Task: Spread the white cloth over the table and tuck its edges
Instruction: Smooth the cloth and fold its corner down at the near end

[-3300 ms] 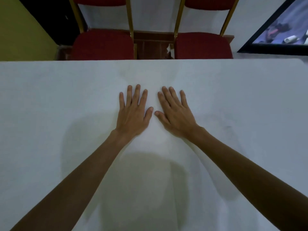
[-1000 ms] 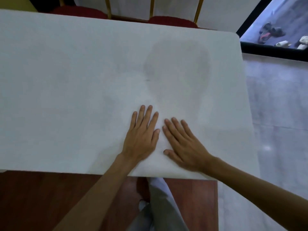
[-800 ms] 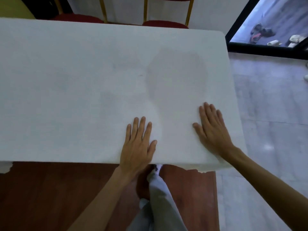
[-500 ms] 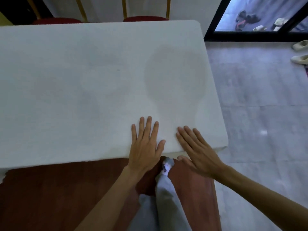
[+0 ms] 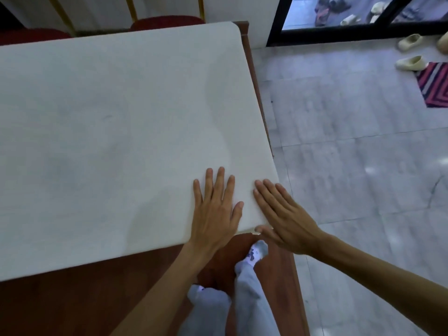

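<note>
Head view: the white cloth [image 5: 109, 129] fills most of the frame, lying flat and smooth on the table [image 5: 84, 299]. It shows only faint grey shadows and one soft ripple running toward its near right corner. The far right corner is rounded. The cloth does not reach the table's edges. A broad band of reddish-brown wood is bare along the near side, and a thin strip shows along the right side.

Pale grey tiled floor [image 5: 351, 166] lies to the right of the table. The person's grey trouser legs [image 5: 252, 299] show below the near edge.

The left hand [image 5: 215, 212] lies palm down on the cloth just inside its near edge, with straight, slightly spread fingers holding nothing. The right hand [image 5: 283, 219] is just beside it at the near right corner, flat, with its fingers straight and close together on the cloth. Its thumb sits past the cloth's edge over bare wood.

Red chair seats [image 5: 167, 21] stand behind the far edge. Cream slippers [image 5: 409, 63] and a striped mat [image 5: 436, 86] lie on the floor at far right.
</note>
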Tool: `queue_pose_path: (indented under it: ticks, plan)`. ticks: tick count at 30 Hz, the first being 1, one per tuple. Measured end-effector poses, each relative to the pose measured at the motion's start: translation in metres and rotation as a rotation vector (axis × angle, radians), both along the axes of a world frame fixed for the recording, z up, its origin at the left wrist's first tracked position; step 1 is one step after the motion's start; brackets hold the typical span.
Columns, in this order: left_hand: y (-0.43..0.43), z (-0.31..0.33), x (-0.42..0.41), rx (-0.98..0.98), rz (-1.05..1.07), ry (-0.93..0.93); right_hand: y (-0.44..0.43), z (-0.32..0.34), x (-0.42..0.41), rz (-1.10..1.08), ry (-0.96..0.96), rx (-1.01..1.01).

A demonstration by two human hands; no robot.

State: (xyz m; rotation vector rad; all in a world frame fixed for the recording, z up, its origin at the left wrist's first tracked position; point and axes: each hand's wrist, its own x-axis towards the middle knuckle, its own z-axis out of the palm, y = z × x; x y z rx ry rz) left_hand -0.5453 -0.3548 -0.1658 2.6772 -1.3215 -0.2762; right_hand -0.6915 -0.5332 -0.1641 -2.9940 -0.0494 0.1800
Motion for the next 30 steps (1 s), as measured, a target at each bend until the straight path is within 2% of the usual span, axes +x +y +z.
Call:
queue_pose_path:
  ticks: [6,17,30]
  plan:
    - [-0.046,-0.003,0.026,0.001,0.061,-0.032,-0.047,-0.012,0.068,-0.076,-0.011,0.101]
    - [-0.105,-0.008,0.092,-0.033,0.177,-0.048,-0.089,-0.016,0.159,-0.074,-0.048,0.231]
    - [-0.173,-0.012,0.229,-0.020,0.166,-0.112,-0.153,-0.017,0.278,-0.079,-0.063,0.255]
